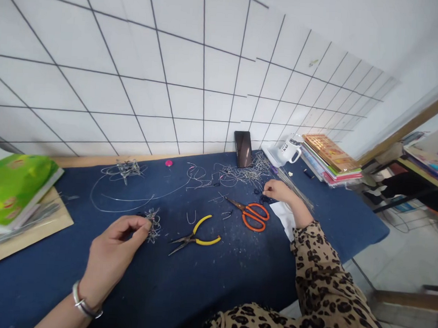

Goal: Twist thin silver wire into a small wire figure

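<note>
My left hand (120, 239) pinches a small tangled bundle of bent silver wire (155, 227) between thumb and fingers, just above the blue cloth. Over at the right, my right hand (279, 191) has its fingertips drawn together beside a small dark coil of thread or wire (264, 199); what is between them is too small to make out. Between my hands lie yellow-handled long-nose pliers (195, 237), jaws spread, and orange-handled scissors (251, 215). A U-shaped wire piece (191, 217) and small clippings rest near the pliers. A white paper (283, 217) lies under my right wrist.
Loose wire (248, 174) is heaped at the back, below a leaning phone (243, 149). Another tangle (127, 171) trails long loops. A white mug (290, 149) and stacked books (331, 156) stand right; a green package (13, 186) lies left. The tiled wall (182, 97) borders the table.
</note>
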The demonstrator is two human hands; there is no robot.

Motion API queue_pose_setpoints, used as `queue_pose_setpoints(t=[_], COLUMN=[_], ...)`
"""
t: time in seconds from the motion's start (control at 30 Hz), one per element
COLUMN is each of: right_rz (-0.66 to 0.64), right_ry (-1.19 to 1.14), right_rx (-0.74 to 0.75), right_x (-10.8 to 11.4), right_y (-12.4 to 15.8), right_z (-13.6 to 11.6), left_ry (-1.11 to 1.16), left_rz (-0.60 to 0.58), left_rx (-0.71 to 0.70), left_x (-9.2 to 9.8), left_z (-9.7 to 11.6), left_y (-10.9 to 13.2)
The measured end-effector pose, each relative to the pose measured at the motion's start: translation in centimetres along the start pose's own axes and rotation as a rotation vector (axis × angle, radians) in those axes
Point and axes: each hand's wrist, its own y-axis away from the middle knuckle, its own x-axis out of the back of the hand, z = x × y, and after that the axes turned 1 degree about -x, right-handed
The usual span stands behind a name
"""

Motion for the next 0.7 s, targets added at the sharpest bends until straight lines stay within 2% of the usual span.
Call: queue_pose_setpoints(t=[0.27,0.47,0.7], right_rz=[-0.001,-0.096,-0.094], right_ry=[-0.234,-0.498,-0.668], right_rx=[0.053,0.061,0.068], right_x=[-0.6,-0.7,-2.2], right_y=[0.2,0.5,0.1], right_z=[-0.5,-1.7,-2.5], left_ry=[0.025,0.049,0.077], left_rz=[-0.011,-0.004,-0.021], left_rx=[-0.001,-0.005,-0.008], left_x=[0.0,-0.1,-0.1], left_z=[-0.2,-0.4,-0.5], left_y=[0.0,0.0,0.0])
